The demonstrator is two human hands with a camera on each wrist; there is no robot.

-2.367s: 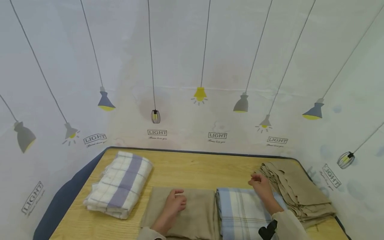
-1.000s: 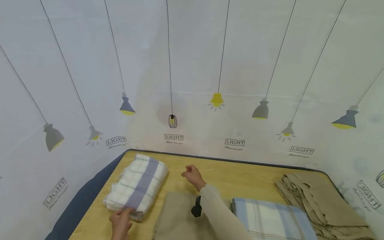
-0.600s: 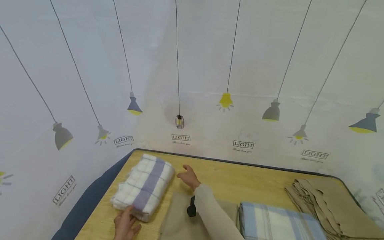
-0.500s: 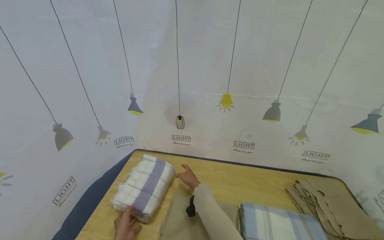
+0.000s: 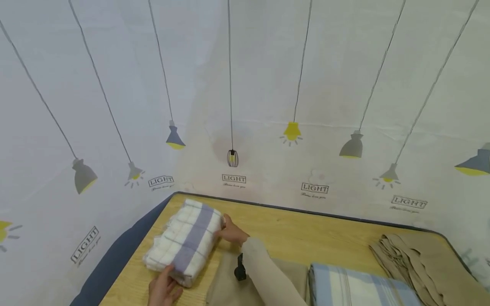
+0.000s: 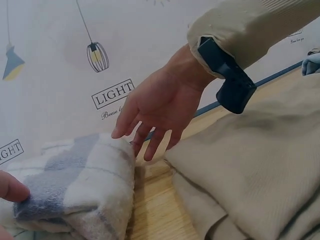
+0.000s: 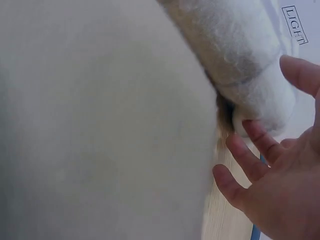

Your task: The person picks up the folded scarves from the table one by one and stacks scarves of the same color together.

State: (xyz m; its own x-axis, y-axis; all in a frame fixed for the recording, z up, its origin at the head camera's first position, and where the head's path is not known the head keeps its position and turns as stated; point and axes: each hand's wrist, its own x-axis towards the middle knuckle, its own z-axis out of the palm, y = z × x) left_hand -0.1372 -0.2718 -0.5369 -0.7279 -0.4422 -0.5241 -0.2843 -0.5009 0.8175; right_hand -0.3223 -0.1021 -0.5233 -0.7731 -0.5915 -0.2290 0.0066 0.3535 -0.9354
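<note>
Head view, lower left: left hand (image 5: 160,289) rests a thumb on the plaid blanket (image 5: 180,238), finger grip unclear; right hand (image 5: 232,232), spread wide, should cup underneath.

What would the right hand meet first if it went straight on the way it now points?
Most likely the folded white-and-purple cloth, at its right side; the fingers look very near it, though contact is unclear.
</note>
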